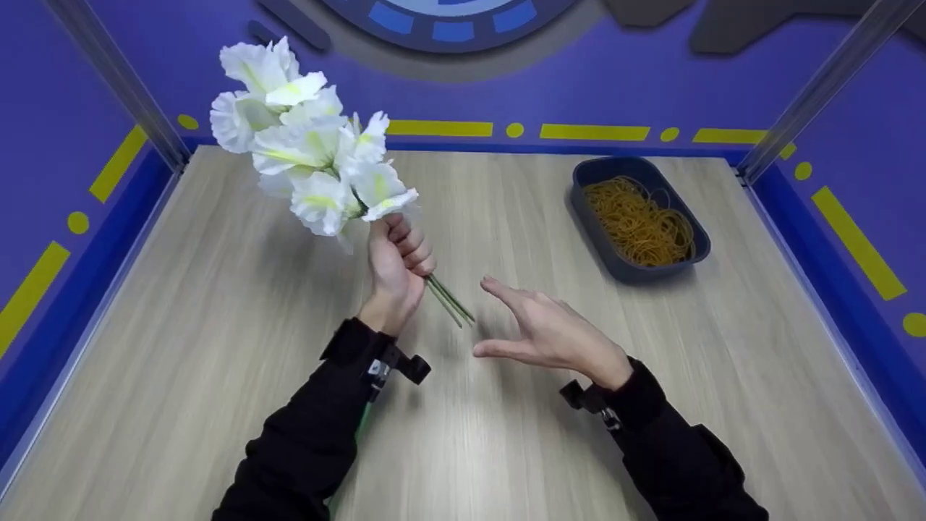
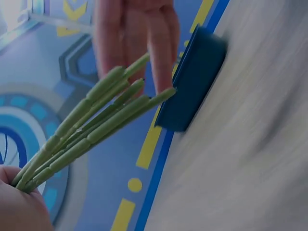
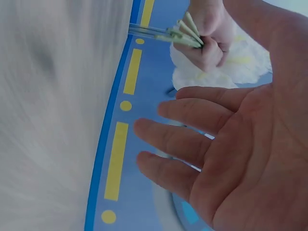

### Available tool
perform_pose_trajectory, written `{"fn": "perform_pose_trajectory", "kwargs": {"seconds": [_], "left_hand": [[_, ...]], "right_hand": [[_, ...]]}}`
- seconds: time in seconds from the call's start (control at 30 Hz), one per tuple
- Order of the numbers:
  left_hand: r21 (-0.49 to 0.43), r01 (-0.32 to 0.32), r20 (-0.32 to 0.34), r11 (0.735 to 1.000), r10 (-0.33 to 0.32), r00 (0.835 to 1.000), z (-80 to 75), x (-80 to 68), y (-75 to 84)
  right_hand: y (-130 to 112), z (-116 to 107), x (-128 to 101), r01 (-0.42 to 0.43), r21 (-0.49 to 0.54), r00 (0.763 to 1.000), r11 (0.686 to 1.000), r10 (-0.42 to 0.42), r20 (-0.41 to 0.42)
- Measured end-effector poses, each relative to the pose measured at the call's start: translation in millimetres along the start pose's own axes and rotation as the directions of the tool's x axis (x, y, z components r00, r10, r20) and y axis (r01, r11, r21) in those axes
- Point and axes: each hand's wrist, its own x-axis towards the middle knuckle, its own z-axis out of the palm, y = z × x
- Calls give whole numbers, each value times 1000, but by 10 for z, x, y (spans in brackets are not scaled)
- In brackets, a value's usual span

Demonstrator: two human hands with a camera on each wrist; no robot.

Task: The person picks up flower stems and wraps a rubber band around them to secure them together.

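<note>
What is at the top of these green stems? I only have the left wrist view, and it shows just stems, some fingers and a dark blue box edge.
Observer: The green stems end in a bunch of white fabric flowers, which the left hand grips just below the blooms.
Operator: Whose fingers are those behind the stems?
Observer: They belong to the right hand, held open and holding nothing, just right of the stem ends above the pale wooden table.
Operator: And what does that box hold?
Observer: The dark blue plastic tray is full of tan rubber bands; it sits at the far right of the table.
</note>
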Motion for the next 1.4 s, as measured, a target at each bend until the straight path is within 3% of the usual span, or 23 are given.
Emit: {"fn": "perform_pose_trajectory", "kwargs": {"seconds": [0.1,0.27,0.43,0.6,0.8,0.9,1.13,1.4], "left_hand": [[-6,-9,94,1000,10,996,86,-148,-164],[-22,-3,198,1000,7,980,199,-388,-350],[-26,-13,276,1000,20,961,262,-560,-421],[-18,-53,321,998,56,945,264,-637,-457],[-9,-42,303,999,43,952,241,-662,-482],[-43,-12,278,999,23,960,231,-664,-466],[-77,79,197,994,-62,978,224,-606,-411],[-112,184,121,976,-170,978,202,-514,-337]], "right_hand": [[-11,50,-17,-3,20,1000,1000,3,4],[-25,141,-20,-3,41,1000,999,3,6],[-29,183,14,-26,88,999,996,23,30],[-50,196,32,-40,140,999,989,38,15],[-79,205,13,-48,216,999,975,50,-4],[-93,218,1,-10,222,999,975,20,-41],[-136,190,-45,124,141,991,982,-114,-77],[-164,154,-56,71,65,995,995,-66,-73]]}}
